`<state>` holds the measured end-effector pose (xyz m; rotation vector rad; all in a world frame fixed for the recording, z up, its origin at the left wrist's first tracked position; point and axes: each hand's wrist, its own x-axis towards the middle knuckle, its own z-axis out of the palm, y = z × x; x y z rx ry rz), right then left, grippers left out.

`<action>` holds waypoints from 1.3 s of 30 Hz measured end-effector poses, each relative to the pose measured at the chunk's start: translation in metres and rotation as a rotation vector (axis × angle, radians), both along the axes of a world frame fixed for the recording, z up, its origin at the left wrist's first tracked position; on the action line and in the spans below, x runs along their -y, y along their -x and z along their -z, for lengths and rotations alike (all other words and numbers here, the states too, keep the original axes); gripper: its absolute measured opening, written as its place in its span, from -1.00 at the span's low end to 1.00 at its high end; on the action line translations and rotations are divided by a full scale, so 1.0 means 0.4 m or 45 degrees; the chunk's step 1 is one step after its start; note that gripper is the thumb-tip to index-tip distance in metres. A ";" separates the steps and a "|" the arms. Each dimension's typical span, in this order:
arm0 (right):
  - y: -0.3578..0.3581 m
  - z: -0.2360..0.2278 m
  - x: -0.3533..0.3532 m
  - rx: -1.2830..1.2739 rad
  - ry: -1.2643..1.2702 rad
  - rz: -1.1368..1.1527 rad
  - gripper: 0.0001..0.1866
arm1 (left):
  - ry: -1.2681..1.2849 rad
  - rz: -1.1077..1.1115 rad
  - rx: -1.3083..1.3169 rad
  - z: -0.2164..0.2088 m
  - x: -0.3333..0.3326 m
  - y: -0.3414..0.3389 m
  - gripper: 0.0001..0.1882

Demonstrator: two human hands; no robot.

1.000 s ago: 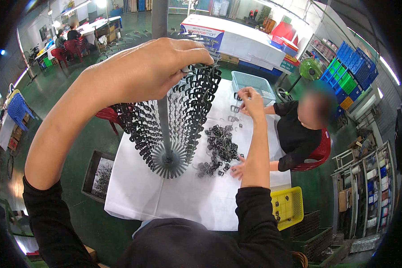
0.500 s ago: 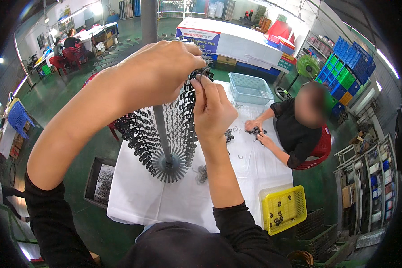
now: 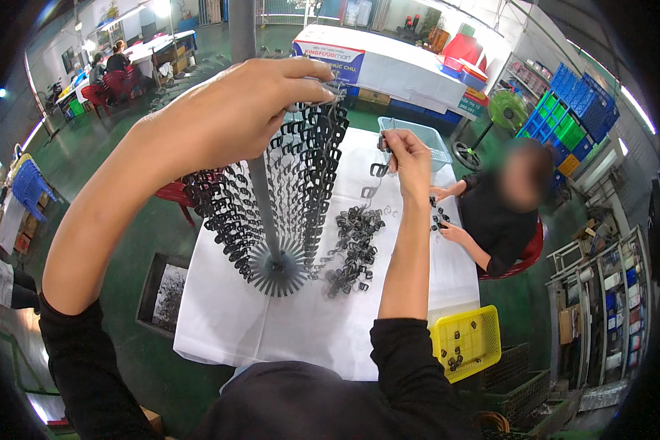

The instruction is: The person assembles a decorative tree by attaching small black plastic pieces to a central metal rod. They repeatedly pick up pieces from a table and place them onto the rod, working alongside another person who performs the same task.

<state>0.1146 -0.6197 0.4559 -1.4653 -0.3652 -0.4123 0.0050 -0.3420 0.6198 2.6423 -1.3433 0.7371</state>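
Holding dark clips [image 3: 378, 170], right hand [image 3: 411, 163] | left hand [image 3: 246, 106] at rack [image 3: 277, 273], grip unclear from here | clip pile [image 3: 356, 253] right of rack, on white surface [image 3: 293, 337]

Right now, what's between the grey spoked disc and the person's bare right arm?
In the head view, a loose heap of small black squarish pieces lies there, on the white-topped table.

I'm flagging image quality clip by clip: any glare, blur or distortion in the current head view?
Head view: the lamp at upper left glares; the white counter looks washed out, its edges curved by the lens; the co-worker's head is blurred out, while the right hand looks fairly clear; a dark round border swallows the corners.
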 end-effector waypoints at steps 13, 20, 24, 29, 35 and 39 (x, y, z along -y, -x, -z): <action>0.197 -0.085 -0.233 0.872 0.418 0.768 -0.75 | -0.050 -0.096 -0.015 -0.005 0.017 0.021 -0.53; 0.222 -0.117 -0.296 0.748 0.378 0.703 -0.91 | 0.017 -0.023 0.052 0.007 0.030 0.001 -0.60; 0.214 -0.104 -0.255 0.266 -0.215 -0.034 -0.91 | 0.050 0.027 -0.014 0.008 0.034 0.006 -0.59; 0.183 -0.060 -0.165 0.179 -0.281 -0.214 -0.91 | 0.063 0.048 0.073 0.015 0.035 -0.001 -0.57; 0.035 -0.046 0.000 0.096 0.039 -0.038 -0.87 | 0.017 0.057 -0.030 0.000 0.019 0.008 -0.46; -0.073 -0.031 0.008 0.074 0.663 0.337 -0.79 | -0.012 0.018 -0.174 -0.009 0.017 0.042 -0.42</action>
